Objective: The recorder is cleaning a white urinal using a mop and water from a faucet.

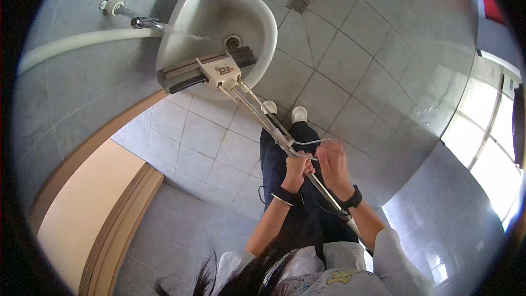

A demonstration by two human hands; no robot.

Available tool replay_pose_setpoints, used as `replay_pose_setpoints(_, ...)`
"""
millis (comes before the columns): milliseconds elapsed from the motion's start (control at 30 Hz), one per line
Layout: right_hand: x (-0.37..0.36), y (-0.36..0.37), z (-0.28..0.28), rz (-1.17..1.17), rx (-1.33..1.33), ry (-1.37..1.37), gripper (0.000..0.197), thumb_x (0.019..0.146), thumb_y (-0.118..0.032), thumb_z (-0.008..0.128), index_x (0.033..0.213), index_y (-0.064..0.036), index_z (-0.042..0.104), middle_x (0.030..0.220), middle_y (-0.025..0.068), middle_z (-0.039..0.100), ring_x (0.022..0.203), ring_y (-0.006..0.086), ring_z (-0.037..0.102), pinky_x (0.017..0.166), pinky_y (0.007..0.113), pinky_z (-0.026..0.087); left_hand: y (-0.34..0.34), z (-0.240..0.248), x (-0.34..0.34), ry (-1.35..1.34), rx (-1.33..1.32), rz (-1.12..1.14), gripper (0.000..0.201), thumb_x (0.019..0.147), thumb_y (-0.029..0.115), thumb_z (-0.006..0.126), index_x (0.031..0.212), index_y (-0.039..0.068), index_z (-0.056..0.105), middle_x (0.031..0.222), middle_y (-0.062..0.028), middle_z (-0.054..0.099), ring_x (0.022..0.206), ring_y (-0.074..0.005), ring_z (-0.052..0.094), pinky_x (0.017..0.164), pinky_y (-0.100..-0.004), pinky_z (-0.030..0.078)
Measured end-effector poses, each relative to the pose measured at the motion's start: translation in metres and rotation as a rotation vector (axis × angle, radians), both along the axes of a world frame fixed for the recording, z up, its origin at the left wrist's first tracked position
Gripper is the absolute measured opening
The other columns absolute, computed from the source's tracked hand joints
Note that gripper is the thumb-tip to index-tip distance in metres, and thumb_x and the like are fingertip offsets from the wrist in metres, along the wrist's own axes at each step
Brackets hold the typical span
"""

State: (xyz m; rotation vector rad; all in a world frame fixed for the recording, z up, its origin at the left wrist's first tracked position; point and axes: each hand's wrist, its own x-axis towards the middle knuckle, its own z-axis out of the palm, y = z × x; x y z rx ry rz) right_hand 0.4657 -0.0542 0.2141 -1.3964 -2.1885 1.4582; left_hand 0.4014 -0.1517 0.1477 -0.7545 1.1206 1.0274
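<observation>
A sponge mop (219,70) with a white plastic head lies tilted over the near side of a white sink (262,16), its long sponge reaching past the left rim. The metal pole (323,186) runs from the head down toward my body. My left hand (297,171) is wrapped round the pole below the squeeze lever (309,142). At the outer end of this bent wire lever is my right hand (334,169), its fingers curled over it and slightly blurred. A thin stream of water seems to leave the tap (147,23) into the sink.
A drain (232,42) opens in the sink bottom. White pipes (87,37) run along the tiled wall at left. A wooden door frame (123,230) stands at lower left. My shoes (299,114) rest on grey floor tiles, with a square floor drain (297,4) beyond.
</observation>
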Motion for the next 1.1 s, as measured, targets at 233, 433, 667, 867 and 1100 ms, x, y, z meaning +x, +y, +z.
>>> replay_pose_setpoints(233, -0.021, 0.007, 0.003, 0.016, -0.013, 0.097, 0.026, 0.084, -0.014, 0.042, 0.062, 0.0, 0.041, 0.06, 0.012, 0.041, 0.061, 0.0303, 0.041, 0.06, 0.037, 0.03, 0.013, 0.019, -0.011, 0.093, -0.044, -0.046, 0.027, 0.077, 0.006, 0.05, 0.054, 0.011, 0.036, 0.045, 0.0033, 0.03, 0.035, -0.0098, 0.031, 0.039, -0.0277, 0.032)
replay_pose_setpoints(433, -0.052, 0.031, -0.005, -0.004, 0.128, 0.095, 0.028, 0.077, -0.016, 0.051, 0.054, -0.0002, 0.044, 0.05, 0.0098, 0.04, 0.05, 0.0286, 0.042, 0.053, 0.037, 0.034, 0.031, 0.028, -0.017, 0.225, -0.11, 0.0, 0.028, 0.079, 0.015, 0.051, 0.055, 0.013, 0.037, 0.044, 0.0043, 0.029, 0.033, -0.0079, 0.029, 0.033, -0.0242, 0.026)
replay_pose_setpoints(667, -0.066, 0.053, -0.049, -0.197, -0.048, 0.074, 0.035, 0.077, -0.023, 0.052, 0.055, 0.0043, 0.049, 0.044, 0.0092, 0.042, 0.037, 0.0216, 0.035, 0.04, 0.033, 0.032, 0.029, 0.002, -0.015, 0.355, -0.055, 0.062, 0.029, 0.082, 0.02, 0.051, 0.057, 0.013, 0.036, 0.044, 0.0035, 0.029, 0.031, -0.0092, 0.03, 0.031, -0.0247, 0.025)
replay_pose_setpoints(867, -0.062, 0.082, -0.102, -0.543, -0.211, 0.22, 0.043, 0.077, -0.032, 0.05, 0.056, 0.0059, 0.05, 0.046, 0.0087, 0.044, 0.044, 0.0137, 0.041, 0.045, 0.031, 0.035, 0.037, -0.003, -0.013, 0.454, -0.09, 0.055, 0.023, 0.08, 0.017, 0.051, 0.063, 0.011, 0.038, 0.047, 0.0027, 0.033, 0.033, -0.0081, 0.033, 0.031, -0.0236, 0.026)
replay_pose_setpoints(1100, -0.084, 0.104, -0.142, -0.574, -0.283, 0.031, 0.039, 0.077, -0.033, 0.048, 0.06, 0.0023, 0.055, 0.05, 0.0092, 0.047, 0.048, 0.0175, 0.046, 0.051, 0.034, 0.038, 0.04, 0.005, -0.01, 0.485, -0.115, -0.029, 0.02, 0.081, 0.016, 0.049, 0.065, 0.008, 0.039, 0.047, 0.0017, 0.035, 0.034, -0.0085, 0.035, 0.031, -0.0239, 0.028)
